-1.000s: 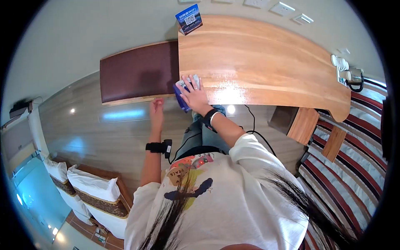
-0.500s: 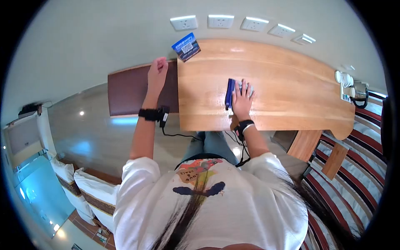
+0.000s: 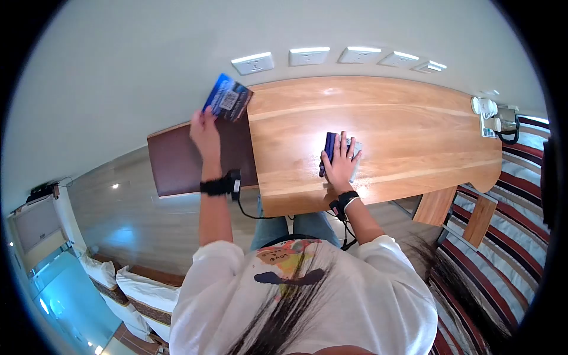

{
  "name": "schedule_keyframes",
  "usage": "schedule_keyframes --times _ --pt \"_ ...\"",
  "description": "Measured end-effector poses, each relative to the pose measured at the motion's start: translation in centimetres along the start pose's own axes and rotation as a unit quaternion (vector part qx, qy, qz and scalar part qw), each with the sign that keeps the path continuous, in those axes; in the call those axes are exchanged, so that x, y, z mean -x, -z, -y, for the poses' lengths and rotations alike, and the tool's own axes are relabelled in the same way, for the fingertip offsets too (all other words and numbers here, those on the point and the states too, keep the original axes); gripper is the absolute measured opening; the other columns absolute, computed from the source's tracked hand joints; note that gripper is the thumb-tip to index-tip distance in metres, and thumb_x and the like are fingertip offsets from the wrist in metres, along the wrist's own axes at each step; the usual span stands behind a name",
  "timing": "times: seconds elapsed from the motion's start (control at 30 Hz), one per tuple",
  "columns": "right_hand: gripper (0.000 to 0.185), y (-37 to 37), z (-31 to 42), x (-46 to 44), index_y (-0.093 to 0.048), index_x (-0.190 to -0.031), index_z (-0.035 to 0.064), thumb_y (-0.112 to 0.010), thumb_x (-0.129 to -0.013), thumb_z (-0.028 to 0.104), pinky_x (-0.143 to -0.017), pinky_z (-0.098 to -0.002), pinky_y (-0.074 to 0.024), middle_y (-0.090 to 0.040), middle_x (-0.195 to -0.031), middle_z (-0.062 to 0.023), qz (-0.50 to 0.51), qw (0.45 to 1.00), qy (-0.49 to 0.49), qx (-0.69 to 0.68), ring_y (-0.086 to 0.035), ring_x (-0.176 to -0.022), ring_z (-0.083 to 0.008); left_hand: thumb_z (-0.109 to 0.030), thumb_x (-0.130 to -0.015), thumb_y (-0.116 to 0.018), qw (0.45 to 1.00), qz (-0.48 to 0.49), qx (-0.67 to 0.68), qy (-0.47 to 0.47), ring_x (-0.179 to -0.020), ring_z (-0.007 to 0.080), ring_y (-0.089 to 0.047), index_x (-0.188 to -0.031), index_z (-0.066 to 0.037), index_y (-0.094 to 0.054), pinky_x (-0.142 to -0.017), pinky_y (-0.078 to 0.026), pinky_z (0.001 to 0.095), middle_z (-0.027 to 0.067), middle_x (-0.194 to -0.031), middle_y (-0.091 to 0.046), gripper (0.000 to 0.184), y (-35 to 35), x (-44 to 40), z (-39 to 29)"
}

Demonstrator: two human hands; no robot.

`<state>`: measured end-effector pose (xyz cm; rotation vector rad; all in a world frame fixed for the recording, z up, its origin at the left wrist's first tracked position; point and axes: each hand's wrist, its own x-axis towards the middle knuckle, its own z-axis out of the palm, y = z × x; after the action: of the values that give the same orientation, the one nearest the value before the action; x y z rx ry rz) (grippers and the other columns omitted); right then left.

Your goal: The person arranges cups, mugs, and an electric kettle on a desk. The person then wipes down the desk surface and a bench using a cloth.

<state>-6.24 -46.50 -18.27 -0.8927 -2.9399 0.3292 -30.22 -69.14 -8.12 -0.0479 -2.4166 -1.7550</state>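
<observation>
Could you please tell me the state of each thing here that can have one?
QR-code card: held in the left hand
Blue cloth: on the wooden desk, under the spread right hand
Wooden desk: speckled near cloth, perhaps damp
Wall sockets: nothing plugged in
Kettle: lid unclear

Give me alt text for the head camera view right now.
A person's left hand holds a blue QR card by the corner of a wooden desk; their right hand rests, fingers spread, on a cloth there. Sockets line the wall.
</observation>
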Motion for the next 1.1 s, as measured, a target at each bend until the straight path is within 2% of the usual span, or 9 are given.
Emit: schedule_keyframes --times 0.1,0.2,0.37,0.43,0.57,0.63,0.9,0.97,1.1 --pt "0.066 -1.1 2.3 -2.7 -0.025 -0.134 0.0083 -0.04 -0.082 0.047 -0.098 -0.0594 0.0008 -0.012 -0.143 -0.0068 -0.025 0.998 -0.055 -0.007 -0.005 -0.131 -0.0342 -0.021 -0.087 -0.053 0.997 -0.037 0.054 0.029 -0.07 0.0094 -0.053 -0.082 -0.001 -0.053 -0.062 -0.043 0.022 0.0031 -0.071 -0.054 0.021 5.2 1.3 -1.1" --pt "0.07 -2.8 5.3 -6.7 -0.023 -0.134 0.0042 -0.034 -0.083 0.05 -0.097 -0.0614 0.0019 -0.012 -0.142 -0.0125 -0.062 0.991 -0.115 -0.002 -0.004 -0.129 -0.0393 -0.02 -0.087 -0.053 0.998 -0.032 -0.041 0.047 -0.07 0.009 -0.052 -0.081 0.0 -0.051 -0.066 -0.045 0.0235 0.0028 -0.075 -0.054 0.021 11.5 3.0 1.6" --pt "0.073 -5.0 11.4 -12.2 -0.02 -0.135 0.0062 -0.033 -0.082 0.054 -0.096 -0.0625 0.001 -0.016 -0.142 -0.0106 -0.093 0.99 -0.104 0.02 -0.007 -0.129 -0.0386 -0.021 -0.087 -0.052 0.986 -0.005 -0.096 0.136 -0.068 0.0065 -0.049 -0.072 -0.003 -0.045 -0.066 -0.044 0.0215 0.0011 -0.072 -0.052 0.025 18.5 6.8 3.4" --pt "0.072 -5.4 14.4 -13.5 -0.019 -0.136 0.0058 -0.033 -0.081 0.051 -0.096 -0.0628 0.0012 -0.014 -0.142 -0.0104 -0.084 0.992 -0.09 0.017 -0.005 -0.129 -0.0392 -0.021 -0.087 -0.052 0.98 -0.042 0.044 0.189 -0.067 0.0065 -0.048 -0.073 -0.003 -0.046 -0.066 -0.042 0.0206 0.0011 -0.072 -0.052 0.024 19.8 8.1 4.6" --pt "0.074 -6.8 17.9 -14.3 -0.017 -0.135 0.0036 -0.033 -0.081 0.051 -0.095 -0.0643 0.0005 -0.012 -0.143 -0.0111 -0.102 0.992 -0.075 0.0 -0.007 -0.129 -0.0412 -0.021 -0.088 -0.051 0.978 -0.02 0.023 0.208 -0.066 0.0069 -0.048 -0.076 -0.002 -0.048 -0.067 -0.041 0.0207 0.0012 -0.072 -0.052 0.022 21.8 10.0 6.4" --pt "0.074 -6.6 18.0 -13.3 -0.016 -0.136 0.0036 -0.033 -0.081 0.05 -0.095 -0.0644 -0.0006 -0.013 -0.142 -0.0113 -0.086 0.995 -0.042 0.029 -0.007 -0.129 -0.0408 -0.021 -0.088 -0.05 0.982 0.027 -0.062 0.177 -0.067 0.0073 -0.048 -0.08 -0.002 -0.05 -0.068 -0.042 0.0219 0.0012 -0.073 -0.052 0.021 22.2 10.5 6.7" --pt "0.067 -3.5 16.3 -2.3 -0.023 -0.134 0.0104 -0.042 -0.08 0.046 -0.097 -0.0616 -0.0062 -0.02 -0.14 -0.0068 0.009 0.977 0.213 -0.025 -0.012 -0.13 -0.0334 -0.025 -0.091 -0.044 0.985 0.063 -0.053 0.149 -0.07 0.0059 -0.043 -0.08 -0.003 -0.047 -0.065 -0.038 0.0206 -0.0002 -0.074 -0.046 0.024 21.2 8.9 5.0" --pt "0.065 -1.9 14.9 1.0 -0.025 -0.134 0.0104 -0.042 -0.081 0.045 -0.097 -0.061 -0.0066 -0.021 -0.14 -0.0062 0.04 0.971 0.233 -0.038 -0.013 -0.13 -0.0327 -0.026 -0.092 -0.043 0.984 0.085 -0.09 0.131 -0.069 0.0059 -0.041 -0.08 -0.004 -0.046 -0.063 -0.037 0.0204 -0.0009 -0.074 -0.045 0.025 21.2 8.0 4.6" --pt "0.064 -0.6 12.0 7.3 -0.027 -0.133 0.0116 -0.043 -0.081 0.044 -0.098 -0.0598 -0.0054 -0.02 -0.141 -0.0053 0.062 0.978 0.199 -0.026 -0.012 -0.13 -0.0319 -0.027 -0.092 -0.041 0.989 0.068 0.012 0.132 -0.064 0.0042 -0.039 -0.078 -0.006 -0.045 -0.058 -0.035 0.0185 -0.0028 -0.071 -0.044 0.026 20.0 6.9 4.0"
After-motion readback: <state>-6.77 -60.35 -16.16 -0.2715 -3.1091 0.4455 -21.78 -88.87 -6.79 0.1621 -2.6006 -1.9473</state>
